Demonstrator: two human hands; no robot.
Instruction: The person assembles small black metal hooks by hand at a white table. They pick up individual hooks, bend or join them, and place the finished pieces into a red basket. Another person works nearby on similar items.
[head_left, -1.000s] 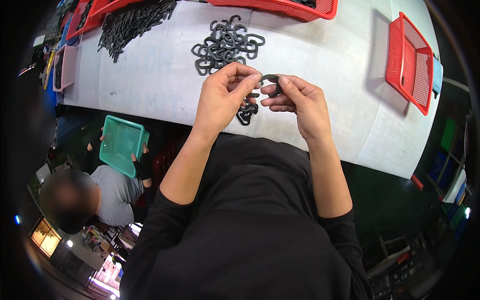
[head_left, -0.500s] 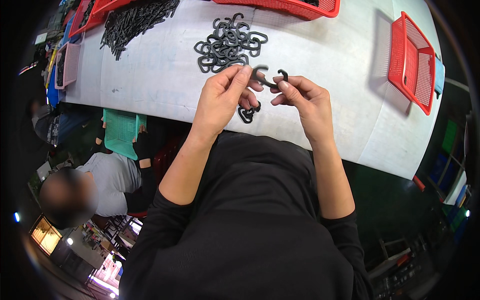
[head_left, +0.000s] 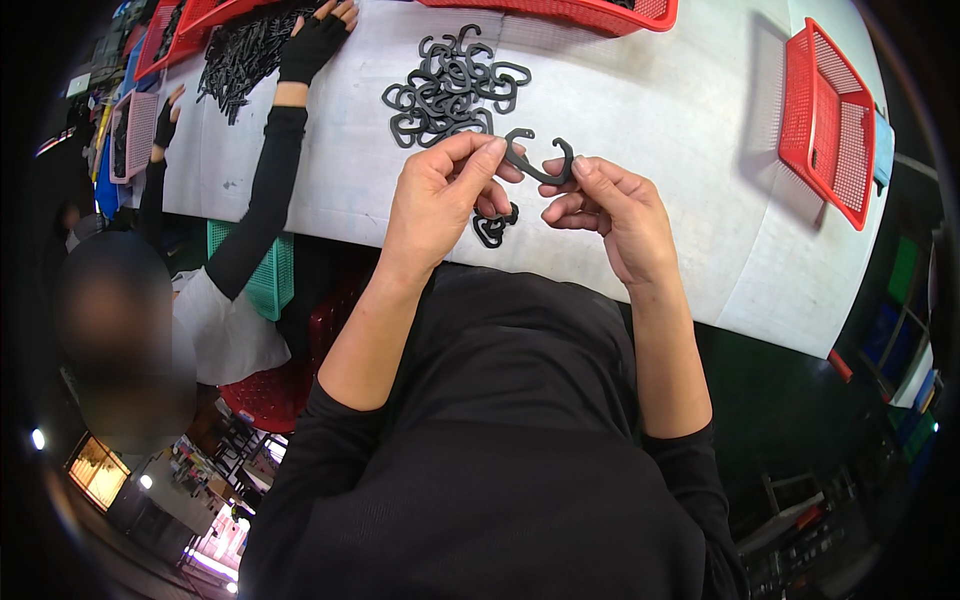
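Observation:
My left hand (head_left: 440, 195) and my right hand (head_left: 610, 205) hold one black curved plastic hook piece (head_left: 540, 160) between their fingertips, just above the white table (head_left: 640, 110). The left pinches its left end, the right its right end. Under my hands a small black piece (head_left: 492, 228) lies on the table. A pile of the same black hook pieces (head_left: 450, 85) lies just beyond my left hand.
A red mesh basket (head_left: 825, 115) stands at the right, another red basket (head_left: 590, 12) along the far edge. At the left a co-worker's gloved hand (head_left: 310, 45) reaches into a heap of black strips (head_left: 240, 55). A green basket (head_left: 270, 280) sits below the table edge.
The hook piece now shows spread between both hands. The co-worker at the left has leaned in and stretched an arm up onto the table.

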